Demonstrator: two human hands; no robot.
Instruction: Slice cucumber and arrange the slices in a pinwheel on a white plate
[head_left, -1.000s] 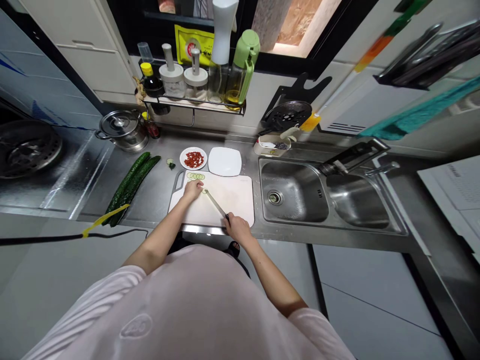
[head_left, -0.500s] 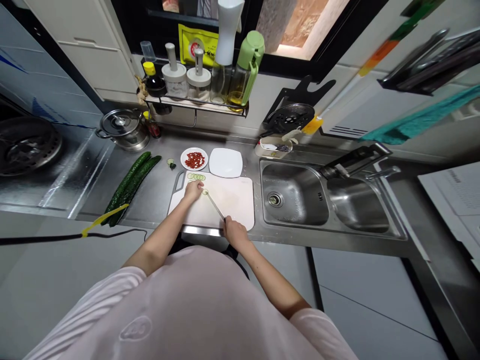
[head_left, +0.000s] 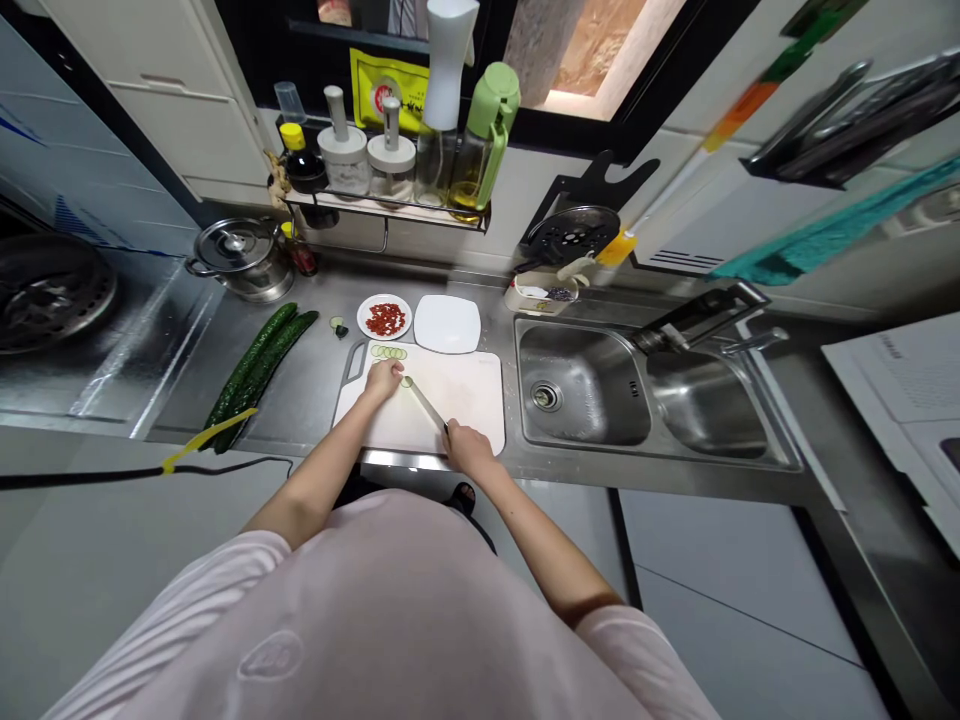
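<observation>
My right hand (head_left: 469, 450) is wrapped round the handle of a knife (head_left: 429, 404), whose blade slants up and left over the white cutting board (head_left: 457, 395). At the knife's tip lies a round cucumber slice (head_left: 406, 381). My left hand (head_left: 384, 381) rests on the board's left part with its fingers bent together beside that slice. What they hold, if anything, is too small to tell. Just beyond it, overlapping cucumber slices (head_left: 389, 352) form a row along the board's far edge.
Behind the board stand a plate of chopped red pieces (head_left: 385, 319) and a white square plate (head_left: 448, 324). Two whole cucumbers (head_left: 262, 370) and cucumber ends (head_left: 340, 328) lie left. A lidded steel pot (head_left: 241, 262) stands farther left. The double sink (head_left: 592, 425) is at right.
The knife blade has turned and shows a broader face. Both hands stay in nearly the same places on the board. The whole view has shifted slightly.
</observation>
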